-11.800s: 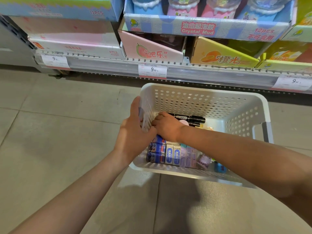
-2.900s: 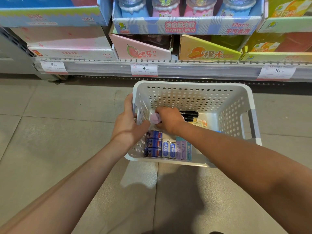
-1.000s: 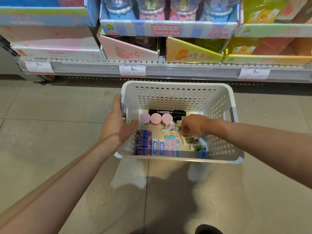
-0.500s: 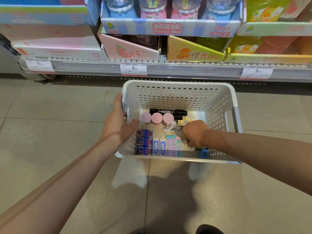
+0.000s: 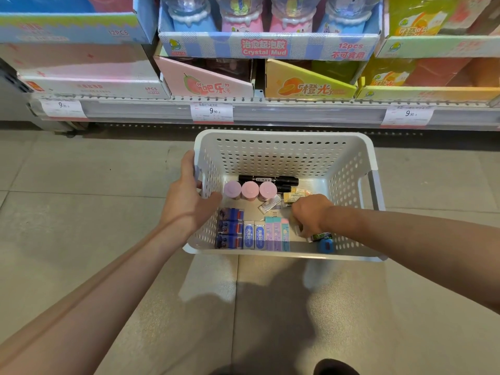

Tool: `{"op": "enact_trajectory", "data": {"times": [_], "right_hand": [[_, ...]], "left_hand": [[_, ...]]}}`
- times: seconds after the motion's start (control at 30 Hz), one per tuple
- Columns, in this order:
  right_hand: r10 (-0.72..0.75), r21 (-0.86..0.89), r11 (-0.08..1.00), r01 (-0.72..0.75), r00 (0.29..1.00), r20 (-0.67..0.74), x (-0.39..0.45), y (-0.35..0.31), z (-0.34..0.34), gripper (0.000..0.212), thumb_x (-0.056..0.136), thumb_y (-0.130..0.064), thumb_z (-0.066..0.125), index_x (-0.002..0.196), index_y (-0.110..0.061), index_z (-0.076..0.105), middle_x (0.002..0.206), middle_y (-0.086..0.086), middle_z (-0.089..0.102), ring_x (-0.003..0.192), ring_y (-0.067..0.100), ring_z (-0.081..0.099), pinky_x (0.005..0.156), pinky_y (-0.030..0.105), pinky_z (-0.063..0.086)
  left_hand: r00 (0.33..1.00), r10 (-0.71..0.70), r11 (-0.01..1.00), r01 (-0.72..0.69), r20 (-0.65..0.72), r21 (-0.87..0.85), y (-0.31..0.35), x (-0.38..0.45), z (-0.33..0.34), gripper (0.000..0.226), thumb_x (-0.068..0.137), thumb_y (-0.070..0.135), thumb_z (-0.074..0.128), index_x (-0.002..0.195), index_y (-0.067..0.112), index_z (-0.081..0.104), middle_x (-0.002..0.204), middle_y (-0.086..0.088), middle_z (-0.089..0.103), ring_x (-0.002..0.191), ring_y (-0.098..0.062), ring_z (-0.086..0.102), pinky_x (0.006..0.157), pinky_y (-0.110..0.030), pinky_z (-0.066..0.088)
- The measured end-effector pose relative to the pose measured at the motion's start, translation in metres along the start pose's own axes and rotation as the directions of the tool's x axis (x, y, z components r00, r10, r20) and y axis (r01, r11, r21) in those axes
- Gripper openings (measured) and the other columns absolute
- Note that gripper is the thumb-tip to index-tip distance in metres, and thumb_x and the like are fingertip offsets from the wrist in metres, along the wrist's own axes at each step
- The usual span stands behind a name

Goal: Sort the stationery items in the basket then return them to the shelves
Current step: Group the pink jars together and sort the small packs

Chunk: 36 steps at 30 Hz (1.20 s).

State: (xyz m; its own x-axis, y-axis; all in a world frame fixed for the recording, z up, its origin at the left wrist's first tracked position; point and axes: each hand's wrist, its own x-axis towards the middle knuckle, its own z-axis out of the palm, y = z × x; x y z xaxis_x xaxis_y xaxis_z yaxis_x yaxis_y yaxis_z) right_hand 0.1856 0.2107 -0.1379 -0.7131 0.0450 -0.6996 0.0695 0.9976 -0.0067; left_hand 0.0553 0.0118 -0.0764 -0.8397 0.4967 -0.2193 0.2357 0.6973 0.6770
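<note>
On the tiled floor [image 5: 81, 212] before the shop shelf [image 5: 270, 115] stands a white perforated basket [image 5: 281, 150]. The left hand [image 5: 189, 201] grips its left wall, thumb inside, fingers outside over the rim. The right hand [image 5: 311, 215] reaches down into the basket's right front part, its fingers curled over small packets there; whether they pinch anything I cannot tell. Inside, black markers [image 5: 270, 181] lie along the back wall, three pink round caps [image 5: 250, 190] stand in a row just before them, and boxed erasers [image 5: 253, 235] line the front wall. A blue item [image 5: 324, 245] lies in the right front corner.
</note>
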Motion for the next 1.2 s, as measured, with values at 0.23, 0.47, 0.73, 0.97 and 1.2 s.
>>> {"op": "enact_trajectory", "data": {"times": [0.23,0.47,0.73,0.97,1.2], "right_hand": [[-0.025,0.273,0.961,0.045,0.997,-0.074,0.012,0.01,0.006,0.015,0.075,-0.025,0.07,0.085,-0.021,0.06,0.085,-0.004,0.061,0.086,0.016,0.058,0.07,0.025,0.047],[-0.166,0.801,0.557,0.217,0.975,-0.149,-0.002,0.012,-0.02,0.027,0.073,0.0,0.073,0.089,-0.015,0.058,0.076,-0.001,0.058,0.059,0.003,0.057,0.067,0.027,0.049],[-0.126,0.865,0.501,0.033,0.991,0.035,0.005,0.018,-0.019,0.009,0.084,-0.015,0.068,0.082,-0.015,0.06,0.083,0.009,0.064,0.07,0.013,0.063,0.063,0.016,0.054],[-0.07,0.807,0.576,-0.133,0.975,0.21,0.012,0.029,-0.011,0.028,0.083,-0.01,0.069,0.106,0.005,0.062,0.081,0.005,0.066,0.065,0.005,0.066,0.065,0.016,0.056],[0.039,0.632,0.756,-0.167,0.976,0.212,0.017,0.023,-0.006,0.017,0.077,-0.004,0.072,0.083,-0.011,0.058,0.08,0.005,0.06,0.066,0.014,0.059,0.058,0.017,0.049]], "left_hand": [[1.0,-0.004,1.0,0.004,0.003,-0.001,0.001,0.0,-0.001,0.077,0.081,0.009,0.064,0.142,0.028,0.02,0.075,0.015,0.053,0.068,-0.008,0.059,0.053,-0.024,0.047],[1.0,-0.006,1.0,0.006,0.006,-0.005,0.0,0.0,0.0,0.078,0.082,0.009,0.064,0.143,0.028,0.019,0.076,0.017,0.052,0.066,-0.003,0.056,0.049,-0.018,0.04],[1.0,-0.009,1.0,0.009,0.0,-0.003,0.0,0.0,0.0,0.08,0.081,0.01,0.065,0.144,0.027,0.019,0.077,0.019,0.05,0.065,-0.003,0.055,0.048,-0.019,0.038],[1.0,-0.015,1.0,0.015,-0.001,-0.007,0.0,0.0,0.0,0.08,0.081,0.011,0.066,0.144,0.029,0.019,0.077,0.018,0.051,0.066,-0.006,0.057,0.051,-0.022,0.041],[1.0,-0.028,1.0,0.028,0.006,-0.01,0.0,0.001,0.0,0.083,0.081,0.012,0.066,0.146,0.028,0.018,0.076,0.013,0.053,0.064,-0.007,0.057,0.049,-0.019,0.038]]}}
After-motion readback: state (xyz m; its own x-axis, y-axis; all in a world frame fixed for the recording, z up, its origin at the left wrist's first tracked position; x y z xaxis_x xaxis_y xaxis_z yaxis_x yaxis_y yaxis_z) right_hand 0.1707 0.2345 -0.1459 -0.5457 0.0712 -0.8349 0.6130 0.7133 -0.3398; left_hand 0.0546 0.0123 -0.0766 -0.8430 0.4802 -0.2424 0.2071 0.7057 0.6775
